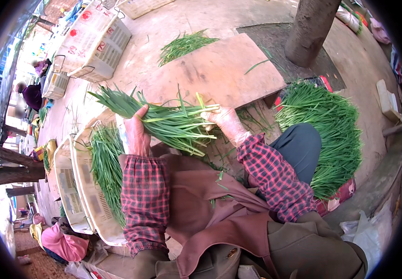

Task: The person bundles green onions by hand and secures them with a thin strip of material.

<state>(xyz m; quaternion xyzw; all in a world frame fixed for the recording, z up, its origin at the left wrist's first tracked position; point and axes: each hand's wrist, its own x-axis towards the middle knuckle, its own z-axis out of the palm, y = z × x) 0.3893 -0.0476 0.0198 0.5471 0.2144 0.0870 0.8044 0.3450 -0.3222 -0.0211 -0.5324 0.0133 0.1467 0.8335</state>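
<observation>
A loose bunch of garlic chives (166, 122) lies across both hands above my lap, leaf tips to the left and pale stem ends to the right. My left hand (138, 132) is wrapped round the leafy part, thumb on top. At the stem ends my right hand (229, 123) is closed, its fingers pinching some of the pale stems. Beyond the hands is a low wooden board (217, 67). To my right a big heap of chives (324, 135) spreads past my knee. On my left more chives (108, 162) lie in a white plastic crate (85, 183).
Tall white crates (96, 44) stand at the far left. Behind the board lies a small pile of chives (187, 46). A tree trunk (310, 35) rises at the far right. A person in pink (65, 242) is at the lower left. Plastic bags (371, 235) lie at the lower right.
</observation>
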